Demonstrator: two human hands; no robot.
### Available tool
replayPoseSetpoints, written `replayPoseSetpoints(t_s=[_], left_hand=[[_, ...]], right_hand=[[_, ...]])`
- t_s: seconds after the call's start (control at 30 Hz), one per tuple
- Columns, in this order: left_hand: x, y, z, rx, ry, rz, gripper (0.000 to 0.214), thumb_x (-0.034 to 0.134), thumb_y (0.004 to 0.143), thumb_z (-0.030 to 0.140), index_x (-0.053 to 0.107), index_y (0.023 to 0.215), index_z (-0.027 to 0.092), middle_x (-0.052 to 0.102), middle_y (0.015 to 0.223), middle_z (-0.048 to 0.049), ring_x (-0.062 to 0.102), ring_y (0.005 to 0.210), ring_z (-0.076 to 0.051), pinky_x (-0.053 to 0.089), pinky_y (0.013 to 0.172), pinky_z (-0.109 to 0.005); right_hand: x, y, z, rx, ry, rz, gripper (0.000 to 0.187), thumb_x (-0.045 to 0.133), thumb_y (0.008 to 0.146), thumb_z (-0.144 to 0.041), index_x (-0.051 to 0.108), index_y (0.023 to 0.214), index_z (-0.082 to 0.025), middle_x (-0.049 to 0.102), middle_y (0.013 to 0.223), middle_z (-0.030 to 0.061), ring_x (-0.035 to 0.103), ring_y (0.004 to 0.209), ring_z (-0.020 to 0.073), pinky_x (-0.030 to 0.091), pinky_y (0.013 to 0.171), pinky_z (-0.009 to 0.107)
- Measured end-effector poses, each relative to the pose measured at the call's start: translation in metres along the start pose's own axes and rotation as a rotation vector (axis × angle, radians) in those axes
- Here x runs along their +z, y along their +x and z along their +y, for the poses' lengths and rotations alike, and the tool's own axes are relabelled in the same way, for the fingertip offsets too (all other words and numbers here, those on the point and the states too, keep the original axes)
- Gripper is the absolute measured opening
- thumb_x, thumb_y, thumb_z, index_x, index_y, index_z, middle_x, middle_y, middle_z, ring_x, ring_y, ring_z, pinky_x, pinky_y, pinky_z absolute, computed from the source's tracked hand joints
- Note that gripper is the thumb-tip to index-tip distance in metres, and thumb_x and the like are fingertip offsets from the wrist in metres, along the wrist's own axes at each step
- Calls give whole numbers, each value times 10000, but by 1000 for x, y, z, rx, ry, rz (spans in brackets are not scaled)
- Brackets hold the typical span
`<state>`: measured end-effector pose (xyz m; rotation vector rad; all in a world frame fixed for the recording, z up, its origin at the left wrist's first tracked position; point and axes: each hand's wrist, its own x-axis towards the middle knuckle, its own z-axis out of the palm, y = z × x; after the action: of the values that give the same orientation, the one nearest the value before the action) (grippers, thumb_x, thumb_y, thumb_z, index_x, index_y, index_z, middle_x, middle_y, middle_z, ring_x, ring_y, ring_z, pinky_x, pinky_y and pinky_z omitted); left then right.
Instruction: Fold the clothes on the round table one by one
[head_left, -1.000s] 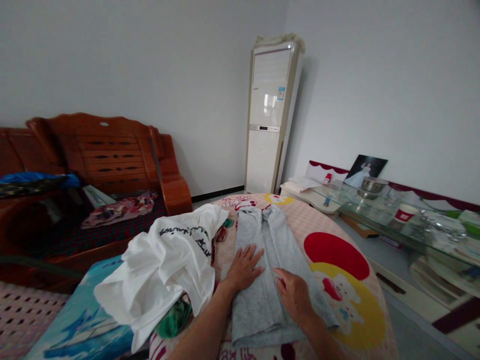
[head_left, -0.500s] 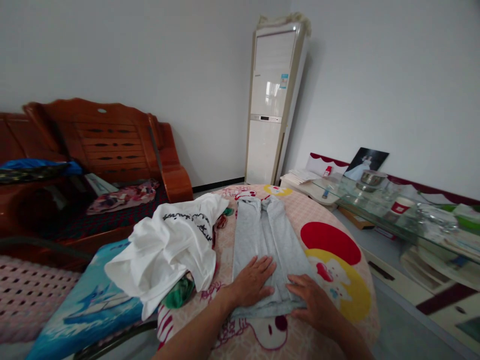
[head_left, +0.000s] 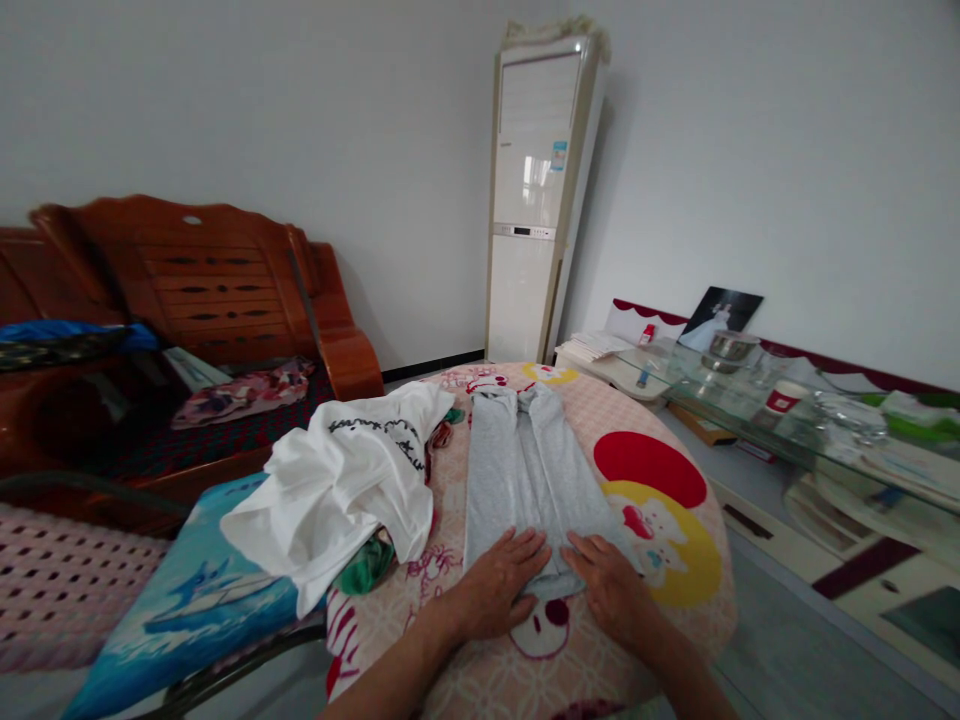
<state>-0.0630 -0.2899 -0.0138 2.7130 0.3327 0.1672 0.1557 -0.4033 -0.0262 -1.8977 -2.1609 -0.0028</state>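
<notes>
Grey and laid lengthwise, a garment (head_left: 491,470) stretches from close to the far edge of a round, cloth-covered surface (head_left: 555,680) toward the near edge. Smoothing the fabric flat appears to be the step in hand, its long sides seemingly turned inward already; the next move likely calls for lifting the near end evenly and folding it toward the far edge. The left hand (head_left: 506,580) rests palm down, fingers extended over the near end; the right hand (head_left: 611,590) lies just beside it, fingers lightly bent, thumb hidden. Both are open, gripping nothing visible. Forearms (head_left: 431,640) reach in from the near edge, angled toward each other. A rumpled white shirt (head_left: 352,490) drapes over the left edge.
</notes>
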Motion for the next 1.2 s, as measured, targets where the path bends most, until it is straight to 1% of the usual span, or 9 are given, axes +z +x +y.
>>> replayPoseSetpoints(t_s=[0.13,0.33,0.47,0.57,0.67,0.77,0.87,1.0,1.2], left_hand=[[3,-1,5,15,-24,-6,843,600,768,339,223,1503,172,255,1553,-133,228,1438,-271,152,1179,-515],[12,6,7,-93,63,54,622,403,801,79,418,1411,198,441,1467,-87,382,1369,-217,259,1158,-455],[6,-2,-3,-82,59,48,692,450,738,60,425,1408,229,433,1473,-68,402,1357,-217,298,1142,-449],[2,-9,-12,-101,25,96,701,442,721,45,454,1396,233,466,1449,-60,447,1324,-197,331,1129,-411],[-4,-11,-17,-132,-36,171,576,427,790,79,541,1326,255,570,1355,-35,525,1250,-187,396,1080,-372],[-23,-7,-20,-148,-130,153,414,429,875,164,627,1223,266,690,1175,-16,622,1111,-193,465,976,-313],[-52,2,-26,-175,-202,148,366,431,886,167,678,1142,249,735,1045,-5,668,1005,-185,488,882,-252],[-84,24,-45,-185,-160,240,412,418,865,112,669,1173,223,716,1113,-19,652,1052,-177,476,920,-260],[-101,70,-97,-268,120,309,483,391,846,46,645,1212,233,692,1167,-44,640,1074,-187,468,962,-308]], right_hand=[[3,7,5,6,26,71,533,398,772,-52,612,1250,-149,609,1285,108,537,1143,211,422,1010,377],[4,10,20,-44,13,89,501,403,775,-49,656,1190,-171,654,1220,103,582,1054,210,459,934,374],[0,2,34,3,-22,65,531,381,780,-38,653,1208,-195,642,1249,98,583,1067,221,449,934,398],[-5,-4,45,0,64,53,497,382,813,-82,646,1219,-192,638,1256,99,572,1120,231,410,999,441],[-11,-3,52,-13,191,60,435,400,859,-144,654,1206,-212,657,1224,96,579,1129,224,382,1037,433],[-21,6,58,-21,294,57,377,387,907,-203,685,1137,-207,698,1126,96,620,1054,213,432,983,394],[-36,22,66,-5,320,56,347,401,922,-262,685,1110,-193,710,1070,90,640,989,205,486,898,361],[-57,61,73,54,189,78,340,407,907,-225,687,1100,-208,715,1058,79,645,980,199,482,886,332],[-63,149,76,157,-114,87,365,422,877,-121,685,1122,-191,720,1043,84,638,972,200,426,887,292]])
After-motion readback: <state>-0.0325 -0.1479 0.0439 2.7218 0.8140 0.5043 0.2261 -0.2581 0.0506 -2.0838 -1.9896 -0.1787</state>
